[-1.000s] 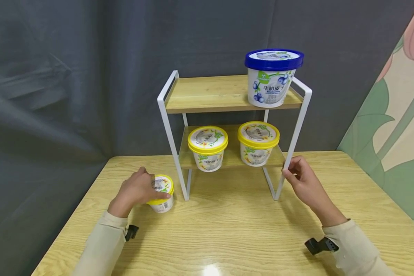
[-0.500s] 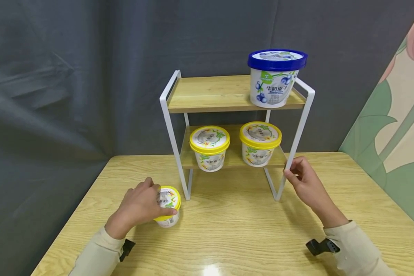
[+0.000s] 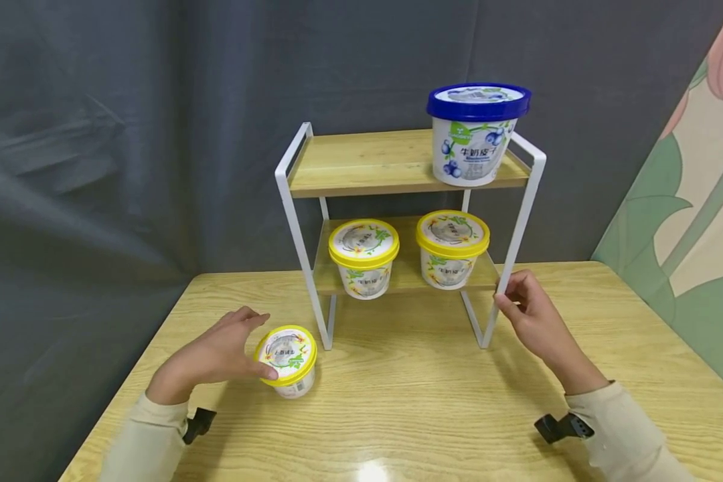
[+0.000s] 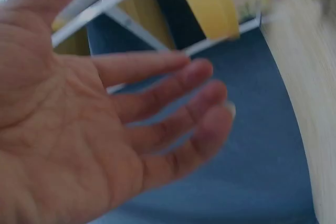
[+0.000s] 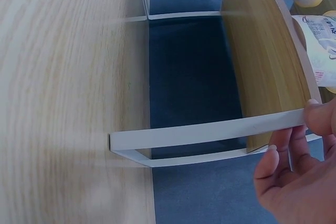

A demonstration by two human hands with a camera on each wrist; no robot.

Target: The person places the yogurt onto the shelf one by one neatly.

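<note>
A small tub with a yellow lid [image 3: 286,355] stands upright on the table, left of the two-tier rack [image 3: 361,157]. My left hand [image 3: 217,351] is beside it on the left, its fingers spread and the thumb tip by the lid's edge; whether it touches cannot be told. In the left wrist view the left hand's palm [image 4: 68,124] faces the camera with nothing in it. At the rack's right side, my right hand [image 3: 536,321] pinches the white metal leg [image 5: 210,132], thumb on one side and fingers on the other.
Two more yellow-lidded tubs, a left one [image 3: 364,258] and a right one [image 3: 452,248], stand on the rack's lower shelf. A bigger blue-lidded blueberry tub [image 3: 476,134] sits on the upper shelf's right end. Behind the table [image 3: 397,415] hangs a dark cloth [image 3: 126,134].
My left hand has slid the small tub a little nearer and to the right, then released it and drawn back leftward. The right hand keeps its grip on the rack leg.
</note>
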